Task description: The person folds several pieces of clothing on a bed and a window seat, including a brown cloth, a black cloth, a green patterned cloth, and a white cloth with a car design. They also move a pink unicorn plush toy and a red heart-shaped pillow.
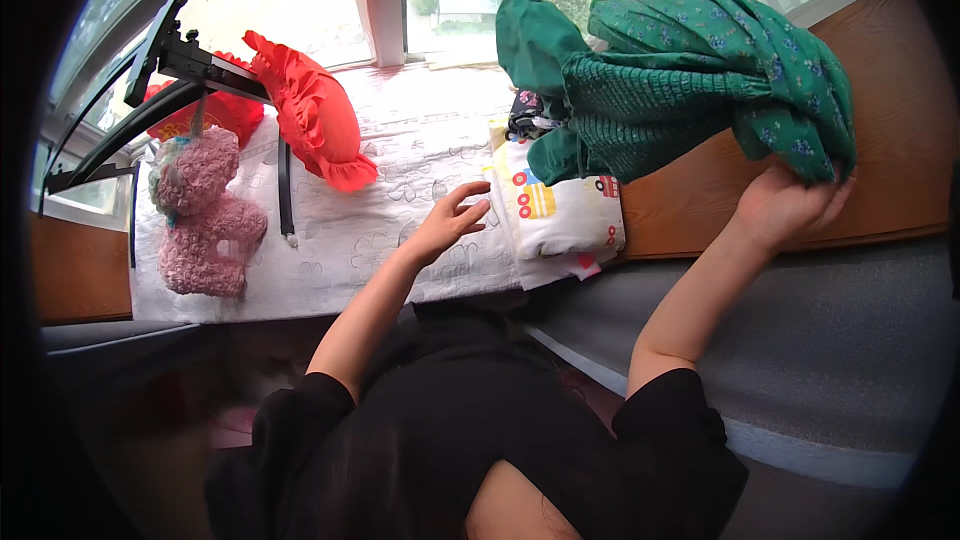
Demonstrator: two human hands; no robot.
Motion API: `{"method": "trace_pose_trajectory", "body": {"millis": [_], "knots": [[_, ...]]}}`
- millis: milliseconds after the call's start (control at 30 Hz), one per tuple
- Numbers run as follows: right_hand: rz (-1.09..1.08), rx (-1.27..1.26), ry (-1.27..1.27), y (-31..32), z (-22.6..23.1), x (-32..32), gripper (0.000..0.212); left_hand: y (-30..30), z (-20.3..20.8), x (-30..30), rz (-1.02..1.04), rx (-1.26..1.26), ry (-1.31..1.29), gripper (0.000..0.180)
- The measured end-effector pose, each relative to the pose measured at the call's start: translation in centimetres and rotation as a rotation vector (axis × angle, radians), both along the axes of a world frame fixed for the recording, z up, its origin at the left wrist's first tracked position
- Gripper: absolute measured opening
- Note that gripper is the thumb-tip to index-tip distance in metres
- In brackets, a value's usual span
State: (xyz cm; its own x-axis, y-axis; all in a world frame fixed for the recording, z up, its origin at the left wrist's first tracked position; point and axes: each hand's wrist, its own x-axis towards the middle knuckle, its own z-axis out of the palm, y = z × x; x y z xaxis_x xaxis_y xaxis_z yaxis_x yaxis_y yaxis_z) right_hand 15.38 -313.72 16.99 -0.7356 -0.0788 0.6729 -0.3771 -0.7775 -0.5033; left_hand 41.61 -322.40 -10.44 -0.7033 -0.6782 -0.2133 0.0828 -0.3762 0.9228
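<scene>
The green floral smocked fabric garment [690,70] is held raised at the far right, gripped at its right end by the closed right hand [790,205]. The left hand [450,225] is open, fingers spread, empty, just left of the folded white printed cloth [555,210] on the white quilted mat [400,190].

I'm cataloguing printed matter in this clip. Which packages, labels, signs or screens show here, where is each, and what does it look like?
None: no package, label, sign or screen shows.
Nearest thing: folded white cloth with red, yellow and blue cartoon prints, on the white quilted mat by the left hand.
The right hand holds a green floral garment.
</scene>
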Motion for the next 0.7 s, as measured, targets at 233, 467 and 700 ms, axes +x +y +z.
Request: {"method": "trace_pose_trajectory", "body": {"millis": [233, 467, 700], "knots": [[-0.112, 0.164, -0.289, 7.1, -6.3, 8.3, 0.026, 1.6, -0.1, 3.4, -0.225, -0.090, 0.263, 0.056], [-0.420, 0.410, -0.143, 17.2, -11.1, 19.7, 0.024, 1.8, 3.8, 9.8, -0.154, 0.368, 0.388, 0.049], [0.240, 1.040, -0.148, 23.8, -15.5, 25.3, 0.014, -0.3, 6.4, 9.6, -0.407, 0.734, 0.733, 0.046]]}}
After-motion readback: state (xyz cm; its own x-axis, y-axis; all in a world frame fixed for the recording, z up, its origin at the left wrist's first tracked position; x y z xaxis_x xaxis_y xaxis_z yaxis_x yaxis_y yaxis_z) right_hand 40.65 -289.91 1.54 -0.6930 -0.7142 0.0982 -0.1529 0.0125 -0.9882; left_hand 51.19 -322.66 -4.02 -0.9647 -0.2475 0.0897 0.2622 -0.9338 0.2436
